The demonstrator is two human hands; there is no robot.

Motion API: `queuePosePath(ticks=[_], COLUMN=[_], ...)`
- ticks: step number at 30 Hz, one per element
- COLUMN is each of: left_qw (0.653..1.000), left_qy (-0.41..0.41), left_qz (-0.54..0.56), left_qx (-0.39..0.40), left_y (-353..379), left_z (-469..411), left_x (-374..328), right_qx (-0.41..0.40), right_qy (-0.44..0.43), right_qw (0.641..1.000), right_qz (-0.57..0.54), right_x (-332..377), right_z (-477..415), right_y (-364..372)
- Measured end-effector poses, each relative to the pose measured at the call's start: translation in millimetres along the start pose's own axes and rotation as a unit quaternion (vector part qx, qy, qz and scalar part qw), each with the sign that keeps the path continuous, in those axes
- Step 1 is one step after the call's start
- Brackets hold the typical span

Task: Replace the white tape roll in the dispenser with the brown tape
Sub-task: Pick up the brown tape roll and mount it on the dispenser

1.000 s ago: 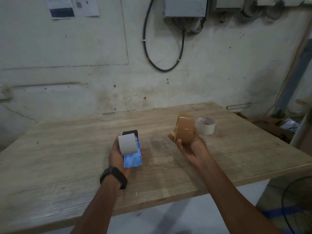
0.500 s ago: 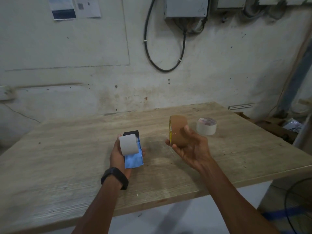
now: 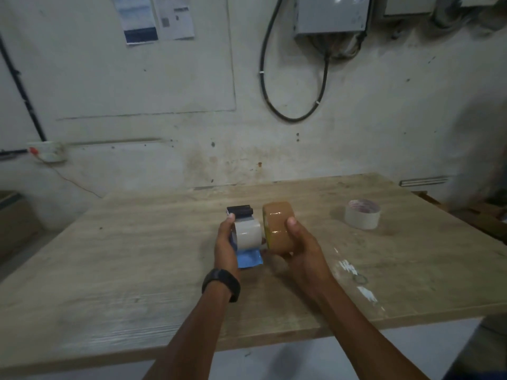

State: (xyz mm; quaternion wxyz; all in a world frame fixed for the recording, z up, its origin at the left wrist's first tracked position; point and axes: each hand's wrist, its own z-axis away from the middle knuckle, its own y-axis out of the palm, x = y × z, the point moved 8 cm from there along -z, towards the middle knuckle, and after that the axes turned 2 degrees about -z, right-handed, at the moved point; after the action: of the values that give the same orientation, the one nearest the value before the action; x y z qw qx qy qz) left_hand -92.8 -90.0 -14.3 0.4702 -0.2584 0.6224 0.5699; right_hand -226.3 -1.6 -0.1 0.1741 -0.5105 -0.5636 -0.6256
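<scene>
Spanning the lower frame, the wooden table (image 3: 109, 270) lies under both hands at centre. My right hand (image 3: 304, 250) curls round the brown tape (image 3: 278, 229). My left hand (image 3: 225, 242) grips the blue dispenser (image 3: 249, 258), its white roll (image 3: 248, 233) still seated, just beside the brown. A spare roll (image 3: 362, 214) lies centre right. Step, I judge: swap barely begun; next, one hand must free itself to pull off the white roll.

The dispenser (image 3: 248, 259), with the white tape roll (image 3: 248, 233) mounted on it, is held in the left hand (image 3: 225, 248) over the surface (image 3: 137, 256). The brown tape (image 3: 279, 226) is gripped in the right hand (image 3: 304, 250), just beside the white tape roll. Another pale roll (image 3: 362, 213) is seen lying flat at the far right.
</scene>
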Motion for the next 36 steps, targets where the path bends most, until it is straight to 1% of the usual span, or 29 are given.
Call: queuePosePath(ticks=[2, 5, 9, 12, 16, 19, 21, 24, 27, 31, 33, 36], left_qw=[1.0, 0.999, 0.999, 0.997, 0.996, 0.997, 0.997, 0.995, 0.994, 0.989, 0.99, 0.991], left_qy=[0.002, 0.031, 0.033, 0.066, 0.076, 0.064, 0.044, 0.026, 0.006, 0.009, -0.013, -0.066], left_qz=[-0.012, -0.019, -0.013, -0.049, -0.04, -0.037, -0.064, -0.094, -0.107, -0.139, -0.141, -0.092], left_qx=[-0.003, -0.003, 0.019, 0.012, 0.01, -0.009, -0.014, -0.017, -0.026, -0.049, -0.012, 0.075], left_y=[-1, -1, 2, 3, 1, -6, -8, -8, -1, 3, 4, 13], left_z=[-3, -4, -6, -7, -10, -12, -16, -17, -8, -6, -9, -5], left_x=[7, 3, 3, -2, -2, 1, 8, 15, 9, 0, 5, 14], right_qx=[0.016, 0.026, 0.04, 0.046, 0.049, 0.047, 0.055, 0.08, 0.105, 0.139, 0.143, 0.134], right_qy=[-0.017, -0.005, 0.01, 0.003, 0.005, 0.014, 0.017, 0.0, -0.001, -0.016, -0.028, -0.054], right_qw=[0.999, 0.999, 0.999, 0.998, 0.998, 0.997, 0.996, 0.989, 0.985, 0.977, 0.976, 0.976], right_qz=[0.026, 0.037, 0.034, 0.032, 0.036, 0.053, 0.074, 0.122, 0.14, 0.161, 0.16, 0.163], right_x=[0, -5, -11, -10, -10, -11, -11, -10, -12, -12, -9, -2], right_z=[1, 0, 0, -1, -1, 0, 1, 7, 11, 15, 15, 16], right_y=[6, 7, 6, 6, 5, 6, 9, 15, 19, 25, 26, 25])
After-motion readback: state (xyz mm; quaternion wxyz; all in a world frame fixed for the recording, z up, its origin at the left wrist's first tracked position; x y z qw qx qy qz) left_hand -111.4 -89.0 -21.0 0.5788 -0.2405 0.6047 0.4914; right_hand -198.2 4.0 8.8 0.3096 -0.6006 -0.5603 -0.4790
